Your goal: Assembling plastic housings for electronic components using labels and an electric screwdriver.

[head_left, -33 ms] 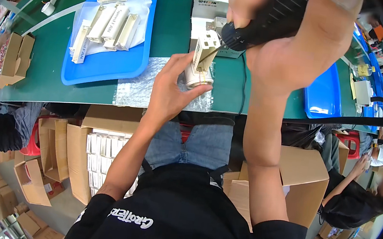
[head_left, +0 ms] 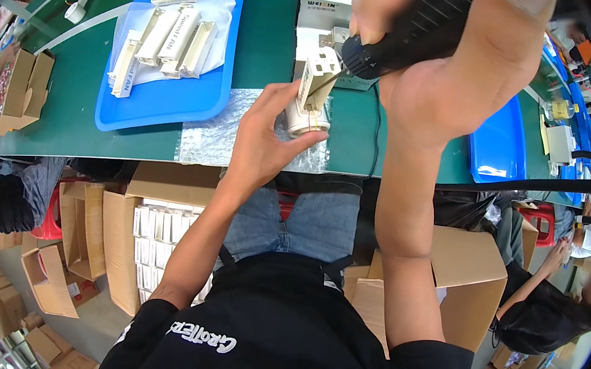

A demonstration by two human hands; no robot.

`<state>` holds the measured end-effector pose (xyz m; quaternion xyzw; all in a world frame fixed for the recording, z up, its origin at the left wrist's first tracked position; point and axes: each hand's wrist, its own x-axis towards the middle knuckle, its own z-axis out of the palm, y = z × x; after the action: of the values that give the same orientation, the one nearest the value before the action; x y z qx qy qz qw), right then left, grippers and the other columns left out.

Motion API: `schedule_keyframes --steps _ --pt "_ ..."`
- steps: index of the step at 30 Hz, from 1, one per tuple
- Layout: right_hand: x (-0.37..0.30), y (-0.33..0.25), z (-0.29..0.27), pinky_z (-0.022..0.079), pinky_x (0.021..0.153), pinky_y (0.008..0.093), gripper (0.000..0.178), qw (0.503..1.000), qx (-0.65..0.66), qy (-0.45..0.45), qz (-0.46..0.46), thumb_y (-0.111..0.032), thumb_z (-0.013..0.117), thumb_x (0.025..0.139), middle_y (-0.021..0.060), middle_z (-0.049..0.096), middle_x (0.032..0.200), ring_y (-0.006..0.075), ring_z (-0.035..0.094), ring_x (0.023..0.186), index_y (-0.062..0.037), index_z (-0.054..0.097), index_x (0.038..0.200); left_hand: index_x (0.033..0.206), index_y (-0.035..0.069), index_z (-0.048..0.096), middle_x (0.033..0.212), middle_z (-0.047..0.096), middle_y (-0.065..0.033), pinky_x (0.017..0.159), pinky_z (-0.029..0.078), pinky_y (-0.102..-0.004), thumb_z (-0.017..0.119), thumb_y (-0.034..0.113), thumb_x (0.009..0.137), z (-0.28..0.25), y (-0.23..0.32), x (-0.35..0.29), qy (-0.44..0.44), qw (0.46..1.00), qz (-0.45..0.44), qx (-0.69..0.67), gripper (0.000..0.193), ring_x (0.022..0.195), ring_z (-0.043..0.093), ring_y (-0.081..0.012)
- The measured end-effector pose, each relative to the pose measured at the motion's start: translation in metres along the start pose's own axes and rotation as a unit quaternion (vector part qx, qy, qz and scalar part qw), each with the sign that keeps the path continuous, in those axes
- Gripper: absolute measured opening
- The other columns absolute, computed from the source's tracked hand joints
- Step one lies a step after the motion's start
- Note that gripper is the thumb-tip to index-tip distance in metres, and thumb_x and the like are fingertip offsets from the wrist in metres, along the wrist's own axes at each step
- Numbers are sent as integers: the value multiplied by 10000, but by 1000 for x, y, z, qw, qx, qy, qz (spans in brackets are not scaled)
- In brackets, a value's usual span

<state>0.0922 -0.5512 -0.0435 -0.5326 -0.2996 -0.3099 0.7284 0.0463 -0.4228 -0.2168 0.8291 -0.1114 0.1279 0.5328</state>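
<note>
My left hand [head_left: 261, 136] curls round a white plastic housing [head_left: 316, 76] at the near edge of the bench, its thumb along the rounded base. The housing stands upright, its open side facing right. High on the right, my right hand [head_left: 431, 98] grips a black power screwdriver [head_left: 425, 27] with a ribbed body. Its thin bit slants down and left into the housing's open side; the contact point is too small to make out. Bubble wrap [head_left: 217, 131] lies on the green bench beneath my left hand.
A blue tray [head_left: 211, 93] on the left carries several white housings on a plastic bag. Another blue tray [head_left: 498, 154] sits to the right. A grey machine [head_left: 324, 15] stands behind the work. Below are cardboard boxes [head_left: 121, 252]; people sit at both sides.
</note>
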Motion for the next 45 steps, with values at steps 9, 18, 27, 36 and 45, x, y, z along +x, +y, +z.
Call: schedule_keyframes --steps 9,18,27,36,45 --pt "-12 17 1 456 490 220 715 998 61 -24 -18 -434 671 1060 113 634 766 114 573 537 104 422 1460 1430 5 635 1304 672 -138 984 565 -398 947 142 757 -1 0 -5 -1 1000 4 1 754 1160 699 -305" --pt "-11 9 2 522 604 245 551 998 -53 -22 29 -345 631 1096 125 684 876 127 646 662 89 525 1418 1436 8 624 1305 650 -147 984 557 -395 950 156 755 -6 3 0 -10 1000 -13 7 769 1159 679 -315" --pt "-28 -32 -103 488 648 340 937 999 32 -11 -4 -704 516 1035 89 534 877 166 548 646 39 297 1562 1461 14 572 1342 660 -145 1040 539 -387 943 217 804 -67 14 3 -28 996 -19 -83 782 1222 667 -274" --pt "-152 42 -144 547 835 339 247 926 -296 132 194 -36 526 1104 125 660 1024 174 632 871 99 557 1309 1276 26 714 1105 755 -74 906 594 -338 853 512 879 -285 -107 274 -105 975 -83 177 643 1006 722 -166" --pt "-170 60 -154 513 997 470 170 865 -472 138 102 -40 414 1114 160 605 990 284 613 959 77 529 1066 1327 35 687 1300 710 -121 1052 545 -403 767 684 875 -330 -228 359 -111 926 -288 215 795 1024 722 -248"
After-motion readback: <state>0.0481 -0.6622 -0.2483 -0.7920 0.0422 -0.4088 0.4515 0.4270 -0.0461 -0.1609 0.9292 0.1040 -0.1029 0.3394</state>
